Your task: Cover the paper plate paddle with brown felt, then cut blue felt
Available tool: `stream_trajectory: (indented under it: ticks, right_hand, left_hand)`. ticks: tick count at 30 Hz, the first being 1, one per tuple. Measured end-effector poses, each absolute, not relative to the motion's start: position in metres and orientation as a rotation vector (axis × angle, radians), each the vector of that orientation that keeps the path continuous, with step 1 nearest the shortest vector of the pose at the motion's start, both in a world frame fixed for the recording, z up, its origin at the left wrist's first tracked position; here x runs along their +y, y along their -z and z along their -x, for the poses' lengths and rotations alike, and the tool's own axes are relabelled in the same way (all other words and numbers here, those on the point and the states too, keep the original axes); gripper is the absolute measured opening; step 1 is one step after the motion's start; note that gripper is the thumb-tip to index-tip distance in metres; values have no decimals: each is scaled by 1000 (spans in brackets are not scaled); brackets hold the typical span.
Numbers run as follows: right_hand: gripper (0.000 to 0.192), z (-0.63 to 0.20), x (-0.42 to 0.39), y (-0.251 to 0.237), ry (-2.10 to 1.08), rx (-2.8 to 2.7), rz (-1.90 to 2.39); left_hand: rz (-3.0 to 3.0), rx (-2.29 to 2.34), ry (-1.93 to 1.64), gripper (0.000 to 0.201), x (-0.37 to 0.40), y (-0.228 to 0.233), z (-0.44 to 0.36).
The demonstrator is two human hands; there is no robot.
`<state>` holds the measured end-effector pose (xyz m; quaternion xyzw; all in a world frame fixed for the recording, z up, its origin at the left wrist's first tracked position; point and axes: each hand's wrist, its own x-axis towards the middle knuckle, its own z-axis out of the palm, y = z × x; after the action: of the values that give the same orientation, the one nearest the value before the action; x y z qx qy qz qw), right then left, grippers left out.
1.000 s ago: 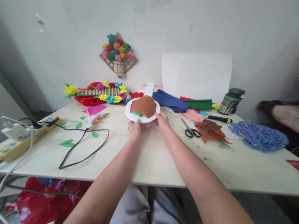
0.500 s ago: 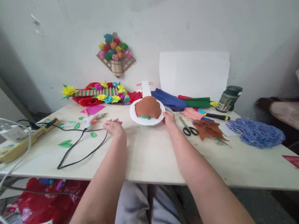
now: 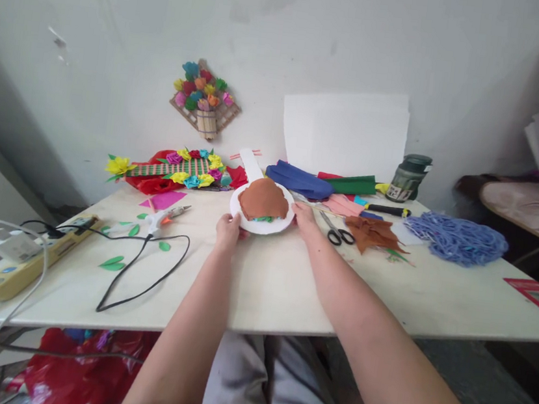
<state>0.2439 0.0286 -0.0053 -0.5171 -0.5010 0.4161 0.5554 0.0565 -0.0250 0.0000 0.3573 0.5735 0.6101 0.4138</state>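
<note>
Head view: both hands are holding a white plate [image 3: 242, 220] over the far middle of the tabletop [image 3: 279, 282]. Left hand [image 3: 227, 229] is gripping the plate's near-left rim, fingers closed on the edge. Right hand [image 3: 305, 218] is meeting the plate's right rim; its fingers are lying against the edge, though whether they are curling under it cannot be told. Brown felt [image 3: 263, 198] is sitting heaped on the plate, with a strip of green [image 3: 263, 218] showing beneath its near edge. A white handle-like piece [image 3: 250, 164] is sticking up behind the plate.

Scissors [image 3: 338, 234] are lying just right of the right hand, brown scraps [image 3: 374, 233] beside them, then a pile of blue yarn [image 3: 456, 238] further right. A glue gun [image 3: 162, 218] is lying left of the plate, its black cord [image 3: 142, 278] looping toward the near edge; green paper leaves [image 3: 112, 262] are scattered around it. A power strip [image 3: 21, 263] is sitting at the far left. Paper flowers [image 3: 175, 167] and rolled felt [image 3: 301, 180] are lining the wall side, near a dark jar [image 3: 407, 178].
</note>
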Motion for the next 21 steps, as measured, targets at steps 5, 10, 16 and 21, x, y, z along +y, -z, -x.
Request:
stream_trajectory:
  ticks: [5,10,16,21]
  right_hand:
    - [34,-243,34,4,-781,-1325,1445]
    - [35,-255,35,-6,-203,-1379,1772]
    - [33,-282,51,-9,133,-1629,1867]
    - [33,-295,77,-15,185,-1791,1967]
  left_hand:
    - [-857,1427,-1630,9,-23,2,-55]
    - [-867,1585,-1546,16,-19,3,-50]
    - [-1036,1841,-1357,30,-12,8,-46]
    - [-1254,2114,-1220,35,-17,3,-44]
